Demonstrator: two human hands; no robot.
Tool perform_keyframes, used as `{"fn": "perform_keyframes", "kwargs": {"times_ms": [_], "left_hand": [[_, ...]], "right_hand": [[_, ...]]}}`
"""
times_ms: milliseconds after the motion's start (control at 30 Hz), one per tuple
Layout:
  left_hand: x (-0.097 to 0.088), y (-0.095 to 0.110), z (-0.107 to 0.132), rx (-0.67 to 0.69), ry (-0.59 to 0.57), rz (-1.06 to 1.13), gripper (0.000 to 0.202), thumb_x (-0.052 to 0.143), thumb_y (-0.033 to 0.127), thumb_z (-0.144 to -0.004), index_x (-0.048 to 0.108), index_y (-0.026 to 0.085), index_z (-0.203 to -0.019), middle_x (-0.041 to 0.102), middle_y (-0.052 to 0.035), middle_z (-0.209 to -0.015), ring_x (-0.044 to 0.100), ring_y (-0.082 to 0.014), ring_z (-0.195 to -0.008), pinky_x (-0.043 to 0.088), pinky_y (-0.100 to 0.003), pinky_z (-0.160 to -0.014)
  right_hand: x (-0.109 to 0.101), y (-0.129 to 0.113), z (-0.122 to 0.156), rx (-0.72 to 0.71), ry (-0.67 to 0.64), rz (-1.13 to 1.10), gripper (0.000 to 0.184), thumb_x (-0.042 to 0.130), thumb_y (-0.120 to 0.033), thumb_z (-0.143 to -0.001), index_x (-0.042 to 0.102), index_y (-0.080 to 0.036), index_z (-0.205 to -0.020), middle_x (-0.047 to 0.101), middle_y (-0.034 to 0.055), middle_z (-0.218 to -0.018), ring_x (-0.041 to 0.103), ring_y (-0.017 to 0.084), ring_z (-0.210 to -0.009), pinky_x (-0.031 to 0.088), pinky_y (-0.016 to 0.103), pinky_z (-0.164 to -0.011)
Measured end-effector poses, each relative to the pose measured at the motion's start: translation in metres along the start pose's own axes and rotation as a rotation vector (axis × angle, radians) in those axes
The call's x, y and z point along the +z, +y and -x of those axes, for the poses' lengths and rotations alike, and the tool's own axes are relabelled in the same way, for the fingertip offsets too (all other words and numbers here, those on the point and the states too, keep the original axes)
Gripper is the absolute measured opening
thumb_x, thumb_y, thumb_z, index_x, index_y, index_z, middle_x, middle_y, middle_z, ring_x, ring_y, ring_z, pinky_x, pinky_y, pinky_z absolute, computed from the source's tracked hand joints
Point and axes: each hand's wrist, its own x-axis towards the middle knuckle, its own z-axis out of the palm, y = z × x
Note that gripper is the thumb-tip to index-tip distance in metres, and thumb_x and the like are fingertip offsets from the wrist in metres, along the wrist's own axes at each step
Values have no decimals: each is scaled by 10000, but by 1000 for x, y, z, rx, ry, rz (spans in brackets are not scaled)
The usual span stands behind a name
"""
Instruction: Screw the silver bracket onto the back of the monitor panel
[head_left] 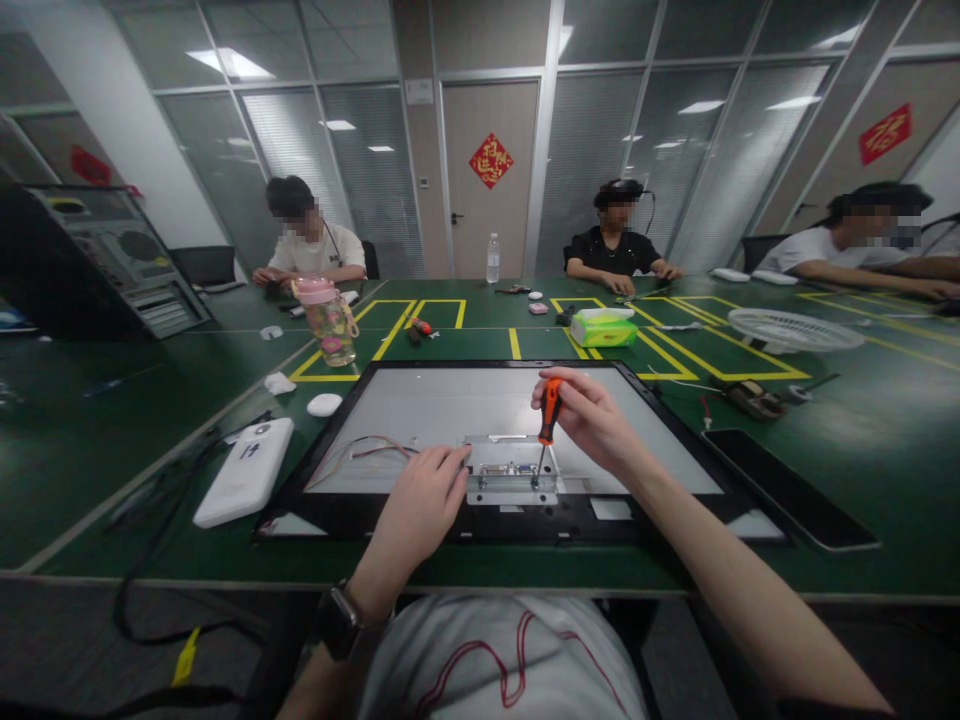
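A black-framed display panel (420,395) lies face down or back up, I cannot tell which, on the table before me. Near its front edge sits a metal bracket (510,494) with connector sockets. My right hand (589,410) grips an orange and black screwdriver (551,408) from above. The shaft points down, almost upright, its tip at the right part of the bracket. With fingers stretched out, my left hand (426,492) rests on the panel, fingertips at the bracket's left edge. Thin coloured wires (367,447) run across the panel behind it.
Left of the panel are a white power bank (247,472), a white oval case (324,405) and a pink-lidded bottle (326,320). A black phone-like slab (787,487) lies right. Beyond stand a green tissue pack (604,328) and white fan grille (795,330). Several people sit opposite.
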Motion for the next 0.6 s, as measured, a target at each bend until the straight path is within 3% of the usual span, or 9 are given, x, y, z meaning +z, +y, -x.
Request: {"fn": "perform_keyframes", "kwargs": {"times_ms": [167, 367, 600], "left_hand": [[1, -1, 0, 7, 14, 8, 308, 403, 230, -984, 593, 181, -1222, 673, -91, -1090, 621, -233, -1014, 496, -408, -923], [2, -2, 1, 4, 17, 17, 310, 407, 228, -983, 596, 175, -1222, 672, -95, -1102, 621, -235, -1030, 496, -411, -935], [0, 0, 0, -1, 14, 7, 310, 402, 224, -979, 602, 174, -1211, 672, -97, -1094, 622, -232, -1010, 499, -409, -921]], "right_hand": [[0, -1, 0, 47, -45, -24, 220, 689, -409, -844, 705, -237, -980, 687, 31, -859, 630, 170, -778, 501, 326, -757], [-3, 3, 0, -12, 12, 12, 248, 801, -445, -729, 715, -257, -866, 647, 7, -851, 606, 169, -806, 503, 343, -827], [-1, 2, 1, 20, -45, 11, 289, 752, -431, -786, 709, -262, -1017, 679, 25, -853, 618, 180, -809, 496, 367, -821]]}}
